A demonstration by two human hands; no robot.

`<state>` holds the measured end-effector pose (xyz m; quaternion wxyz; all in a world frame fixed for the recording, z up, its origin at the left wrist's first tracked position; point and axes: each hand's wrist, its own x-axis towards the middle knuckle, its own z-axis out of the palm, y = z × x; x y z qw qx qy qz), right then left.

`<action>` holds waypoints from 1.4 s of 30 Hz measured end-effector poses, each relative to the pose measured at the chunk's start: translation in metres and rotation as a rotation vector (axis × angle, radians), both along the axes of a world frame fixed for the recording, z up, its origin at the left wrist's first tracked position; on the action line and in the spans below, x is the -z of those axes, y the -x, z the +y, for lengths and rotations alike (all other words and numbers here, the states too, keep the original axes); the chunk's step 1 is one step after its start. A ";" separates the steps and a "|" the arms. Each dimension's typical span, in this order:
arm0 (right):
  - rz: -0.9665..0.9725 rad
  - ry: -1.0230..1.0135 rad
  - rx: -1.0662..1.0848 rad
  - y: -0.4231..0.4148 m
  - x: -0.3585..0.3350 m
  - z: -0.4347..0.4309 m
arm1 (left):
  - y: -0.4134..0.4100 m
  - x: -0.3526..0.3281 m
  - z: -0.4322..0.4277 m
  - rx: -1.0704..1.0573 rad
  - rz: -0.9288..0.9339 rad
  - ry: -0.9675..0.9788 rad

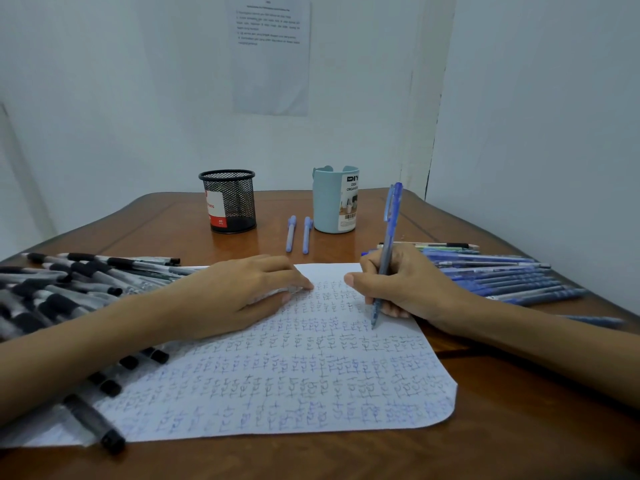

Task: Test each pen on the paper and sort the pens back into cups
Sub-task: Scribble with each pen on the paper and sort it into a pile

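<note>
The right hand (pixel 408 285) pinches a translucent blue plastic pen (pixel 389 244), its tip on the right part of the scribbled white paper sheet (pixel 277 375). The left hand (pixel 242 292) lies flat, fingers loosely together, pressing the sheet's far edge. The stroke is best kept short, light and in a bare gap, so that faint ink shows.

Counted: one sheet, two cups, a black wire-mesh cup (pixel 228 200) and a pale blue plastic cup (pixel 334 202), and two loose blue pens (pixel 291 233) between them. The black capped pens (pixel 69 282) heaped at left and the blue pens fanned at right (pixel 502 275) overlap too much to count.
</note>
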<state>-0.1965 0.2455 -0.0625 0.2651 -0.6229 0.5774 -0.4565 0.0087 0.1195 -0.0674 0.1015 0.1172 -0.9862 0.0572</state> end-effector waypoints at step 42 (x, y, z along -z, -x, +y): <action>-0.112 0.100 0.130 -0.003 -0.004 -0.002 | 0.000 -0.003 0.007 -0.014 -0.027 -0.012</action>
